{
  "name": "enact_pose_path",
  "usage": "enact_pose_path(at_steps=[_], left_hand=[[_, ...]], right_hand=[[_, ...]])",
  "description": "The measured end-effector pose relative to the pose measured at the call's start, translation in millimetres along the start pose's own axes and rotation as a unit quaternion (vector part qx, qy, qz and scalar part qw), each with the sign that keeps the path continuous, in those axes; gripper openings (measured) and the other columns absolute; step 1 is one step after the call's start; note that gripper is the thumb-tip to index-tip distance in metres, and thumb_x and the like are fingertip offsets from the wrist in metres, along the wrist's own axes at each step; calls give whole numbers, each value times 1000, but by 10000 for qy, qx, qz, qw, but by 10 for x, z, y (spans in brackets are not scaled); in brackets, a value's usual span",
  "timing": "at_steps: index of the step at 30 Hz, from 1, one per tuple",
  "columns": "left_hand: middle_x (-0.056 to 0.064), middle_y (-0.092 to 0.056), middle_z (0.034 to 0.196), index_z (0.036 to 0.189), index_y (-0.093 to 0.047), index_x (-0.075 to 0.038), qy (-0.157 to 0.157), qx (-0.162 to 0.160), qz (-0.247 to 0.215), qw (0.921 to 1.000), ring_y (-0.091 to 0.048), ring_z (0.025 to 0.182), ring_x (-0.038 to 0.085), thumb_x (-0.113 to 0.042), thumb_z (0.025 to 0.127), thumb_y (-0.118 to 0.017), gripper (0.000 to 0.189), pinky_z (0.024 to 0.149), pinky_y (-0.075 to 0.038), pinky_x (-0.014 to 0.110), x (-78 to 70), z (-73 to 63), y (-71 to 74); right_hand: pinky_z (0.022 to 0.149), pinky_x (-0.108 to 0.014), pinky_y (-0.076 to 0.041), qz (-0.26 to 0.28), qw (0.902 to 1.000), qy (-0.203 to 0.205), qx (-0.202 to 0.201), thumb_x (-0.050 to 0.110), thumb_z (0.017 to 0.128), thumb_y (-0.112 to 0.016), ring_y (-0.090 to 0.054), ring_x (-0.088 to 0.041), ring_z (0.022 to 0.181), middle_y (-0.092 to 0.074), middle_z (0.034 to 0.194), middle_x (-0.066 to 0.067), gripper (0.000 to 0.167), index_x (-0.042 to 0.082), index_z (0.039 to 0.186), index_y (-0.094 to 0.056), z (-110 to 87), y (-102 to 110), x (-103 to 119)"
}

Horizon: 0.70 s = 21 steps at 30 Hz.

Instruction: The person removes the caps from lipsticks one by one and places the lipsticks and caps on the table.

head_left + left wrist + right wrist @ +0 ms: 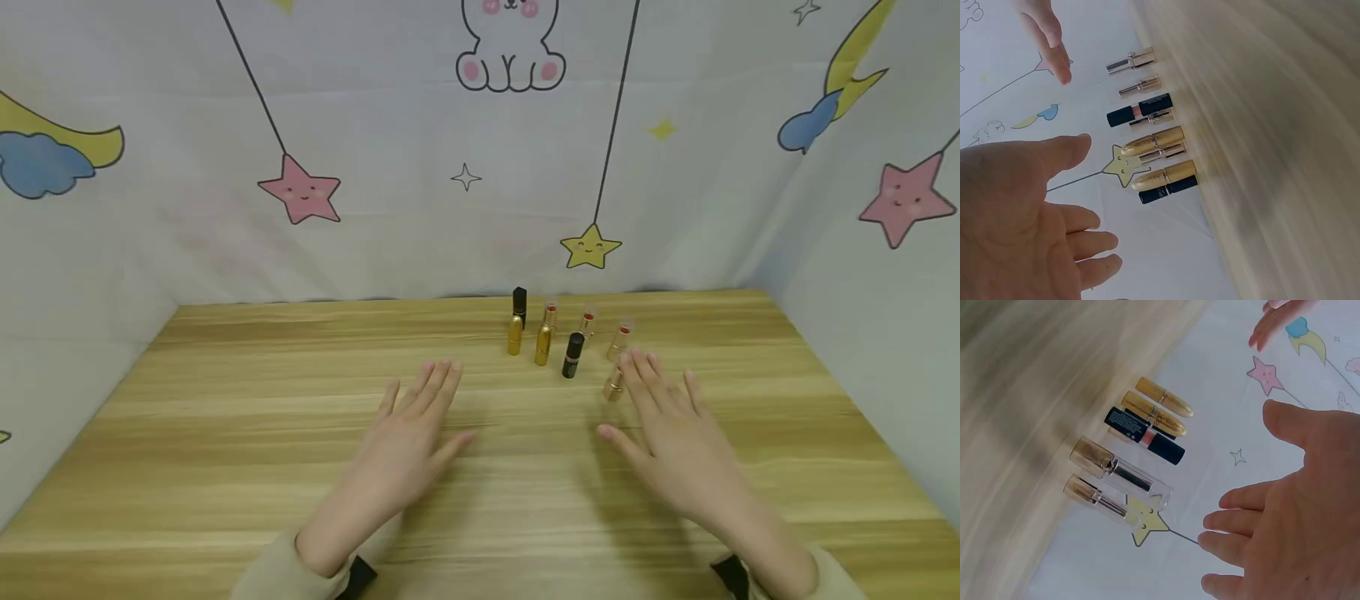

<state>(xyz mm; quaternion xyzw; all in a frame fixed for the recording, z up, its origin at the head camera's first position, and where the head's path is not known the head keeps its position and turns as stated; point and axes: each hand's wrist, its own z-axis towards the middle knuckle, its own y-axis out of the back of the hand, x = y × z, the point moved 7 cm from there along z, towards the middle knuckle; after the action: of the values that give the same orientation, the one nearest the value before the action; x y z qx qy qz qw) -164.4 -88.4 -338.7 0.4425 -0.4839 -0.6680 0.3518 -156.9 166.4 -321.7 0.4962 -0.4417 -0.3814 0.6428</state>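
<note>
Hovering above the wood-grained table (pixel 225 417), my left grip (pixel 407 442) and right grip (pixel 677 437) spread flat, fingers straight, holding nothing, in the head view; eight upright lipsticks (pixel 573 356) cluster toward the back, two gold, two black and four clear-capped, one of these at my right fingertips in the picture. In the left wrist view, my left palm is bare, thumb parted from the fingers, the lipsticks standing apart beyond it. In the right wrist view, my right fingers are extended and empty, separate from the lipsticks, before a star-patterned cloth (pixel 1241 487)
</note>
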Motion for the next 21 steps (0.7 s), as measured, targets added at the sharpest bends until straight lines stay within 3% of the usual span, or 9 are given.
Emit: enact_pose_path(at_steps=[14,18,21], left_hand=[[8,-37,153,149,-34,-7,-583,92,-1179,9913,-37,142,27,-40,90,-64,73,116,-29,46,-429,368,-62],[7,-44,149,146,-40,-10,-559,139,-1716,9835,-45,136,27,-40,89,-66,70,112,-37,43,-533,489,-95],[3,-49,145,145,-44,-16,-346,286,-2217,9741,-51,132,24,-39,87,-69,67,108,-42,41,-579,601,-152]], right_hand=[[119,-58,-9,322,9986,-21,-410,42,93,-59,-24,-42,144,-24,157,-21,82,7,154,-17,211,137,-153],[114,-61,-21,535,9967,9,-605,33,90,-65,-30,-45,140,-32,153,-24,78,3,151,-26,273,145,-205],[107,-64,-30,782,9944,-23,-715,25,88,-69,-36,-48,135,-38,148,-27,74,3,149,-32,316,157,-257]])
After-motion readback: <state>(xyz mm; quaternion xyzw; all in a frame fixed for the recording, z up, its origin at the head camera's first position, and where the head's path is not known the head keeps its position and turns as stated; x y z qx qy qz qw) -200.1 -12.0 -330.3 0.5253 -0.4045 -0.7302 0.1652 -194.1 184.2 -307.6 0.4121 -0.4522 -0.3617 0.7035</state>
